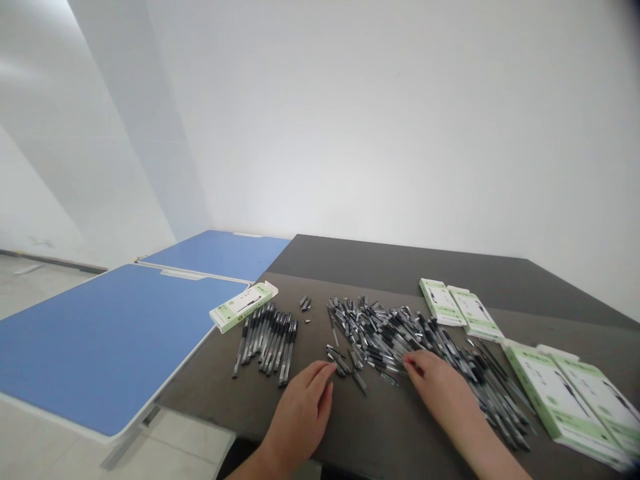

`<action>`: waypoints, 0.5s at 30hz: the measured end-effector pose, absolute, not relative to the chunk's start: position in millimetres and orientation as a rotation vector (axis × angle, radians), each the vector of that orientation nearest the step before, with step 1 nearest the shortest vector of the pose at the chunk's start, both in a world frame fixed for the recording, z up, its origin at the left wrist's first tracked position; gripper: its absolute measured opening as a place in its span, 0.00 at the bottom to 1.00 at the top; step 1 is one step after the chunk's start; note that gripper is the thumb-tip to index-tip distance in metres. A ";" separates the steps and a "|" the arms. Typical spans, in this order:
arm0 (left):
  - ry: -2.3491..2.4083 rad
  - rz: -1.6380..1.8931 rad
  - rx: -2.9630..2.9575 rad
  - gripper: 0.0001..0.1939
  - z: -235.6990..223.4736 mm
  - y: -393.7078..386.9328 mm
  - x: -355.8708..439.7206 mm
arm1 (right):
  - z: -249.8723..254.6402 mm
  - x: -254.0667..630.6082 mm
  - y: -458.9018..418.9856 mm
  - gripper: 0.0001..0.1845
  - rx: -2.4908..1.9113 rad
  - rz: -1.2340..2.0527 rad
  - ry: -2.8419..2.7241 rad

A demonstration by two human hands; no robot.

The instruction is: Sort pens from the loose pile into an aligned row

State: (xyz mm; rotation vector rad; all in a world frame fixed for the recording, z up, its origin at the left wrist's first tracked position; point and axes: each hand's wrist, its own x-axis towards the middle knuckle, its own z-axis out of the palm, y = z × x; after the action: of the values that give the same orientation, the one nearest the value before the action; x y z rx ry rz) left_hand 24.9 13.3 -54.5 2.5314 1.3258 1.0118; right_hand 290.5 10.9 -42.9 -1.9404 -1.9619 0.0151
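Observation:
On the dark table lies a loose pile of black and clear pen parts (370,333), barrels and caps mixed together. My left hand (303,407) is at the near left edge of this pile, fingers drawn together, with the fingertips beside a few short dark pen pieces (339,360). At the pile's near right side, my right hand (445,387) has its fingertips pinched together among the pieces. Whatever either hand may hold is too small or blurred to make out. Left of the pile, a row of capped pens (267,340) lies side by side.
A green and white pen box (244,307) lies at the table's left edge. More such boxes (440,301) lie at the right, two larger-looking ones (565,393) nearer me. Long thin pen parts (500,393) spread beside my right forearm. Blue tables (115,340) stand to the left.

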 end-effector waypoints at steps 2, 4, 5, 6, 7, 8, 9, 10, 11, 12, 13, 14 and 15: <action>1.322 0.992 2.562 0.16 -58.5 11.2 26.7 | -46.8 292.9 5.2 0.14 -1.962 -0.046 -2.057; 1.327 0.993 2.565 0.16 -59.5 11.2 25.6 | -48.2 294.0 2.6 0.15 -1.984 -0.097 -2.137; 1.329 0.995 2.556 0.16 -59.3 11.7 24.7 | -48.4 294.0 2.1 0.15 -1.998 -0.116 -2.171; 1.325 0.991 2.546 0.16 -58.7 12.3 23.8 | -48.6 293.6 2.1 0.15 -2.015 -0.134 -2.199; 1.320 0.984 2.537 0.17 -58.0 12.8 23.3 | -49.0 292.9 2.3 0.15 -2.032 -0.150 -2.223; 1.315 0.978 2.529 0.17 -57.4 13.3 23.0 | -49.7 292.0 2.6 0.14 -2.049 -0.168 -2.241; 1.310 0.973 2.524 0.18 -56.8 13.6 22.9 | -50.5 291.0 3.0 0.14 -2.064 -0.187 -2.254; 1.309 0.973 2.521 0.18 -56.4 13.6 23.1 | -51.5 290.0 3.4 0.14 -2.077 -0.203 -2.261; 1.308 0.975 2.519 0.18 -56.1 13.6 23.4 | -52.5 289.0 3.9 0.13 -2.085 -0.215 -2.266; 1.306 0.977 2.518 0.18 -55.8 13.5 23.6 | -53.3 288.2 4.5 0.13 -2.088 -0.223 -2.270; 1.304 0.979 2.517 0.18 -55.6 13.4 23.9 | -53.8 287.5 5.1 0.13 -2.087 -0.229 -2.278; 1.301 0.979 2.516 0.17 -55.5 13.3 24.0 | -53.9 286.9 6.0 0.13 -2.083 -0.235 -2.289; 1.298 0.977 2.515 0.17 -55.6 13.3 24.1 | -53.5 286.4 6.9 0.12 -2.075 -0.241 -2.306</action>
State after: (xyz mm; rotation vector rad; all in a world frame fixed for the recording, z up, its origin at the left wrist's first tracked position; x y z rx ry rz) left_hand 24.1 13.3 -55.6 2.5152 1.2976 0.9773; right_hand 286.4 6.9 -53.5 -2.0752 -2.3060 -0.2406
